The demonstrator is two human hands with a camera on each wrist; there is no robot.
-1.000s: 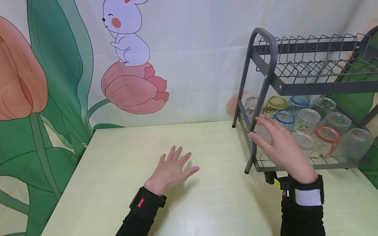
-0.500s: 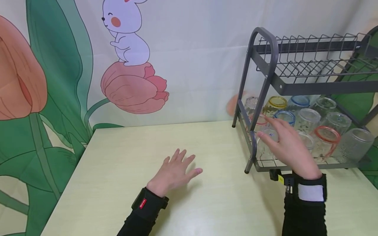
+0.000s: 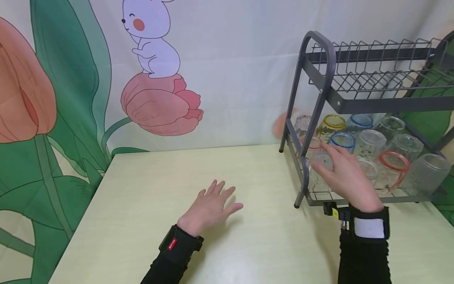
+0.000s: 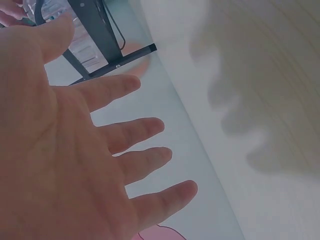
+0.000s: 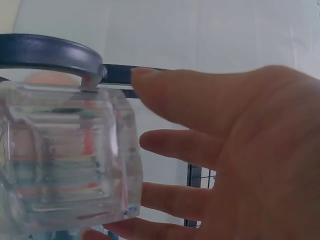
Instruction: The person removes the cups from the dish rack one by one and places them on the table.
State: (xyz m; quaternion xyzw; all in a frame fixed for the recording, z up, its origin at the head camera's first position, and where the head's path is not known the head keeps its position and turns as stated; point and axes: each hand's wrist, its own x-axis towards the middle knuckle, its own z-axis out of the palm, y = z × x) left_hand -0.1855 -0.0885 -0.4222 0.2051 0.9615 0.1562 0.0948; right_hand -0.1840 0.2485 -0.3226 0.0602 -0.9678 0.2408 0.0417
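Note:
My right hand (image 3: pixel 345 175) is at the lower tier of the dish rack, beside the front-left clear glass (image 3: pixel 319 181), which stands upside down there. In the right wrist view the thumb and fingers are spread around the base end of that clear glass (image 5: pixel 65 160); the thumb is apart from it, and whether a lower fingertip touches it I cannot tell. Over the table my left hand (image 3: pixel 209 209) hovers with its fingers spread and holds nothing. The left wrist view shows that hand's bare palm (image 4: pixel 65 160).
A grey two-tier dish rack (image 3: pixel 390 104) stands at the right. Its lower tier holds several upturned glasses, among them ones with a yellow rim (image 3: pixel 334 122), a blue rim (image 3: pixel 342 141) and a red rim (image 3: pixel 394 161). A printed cloth (image 3: pixel 241 79) hangs behind the pale table (image 3: pixel 159 177).
My right hand has shifted slightly right, away from the rack's side post, showing more of the front-left glass. My left hand has drifted a little to the right.

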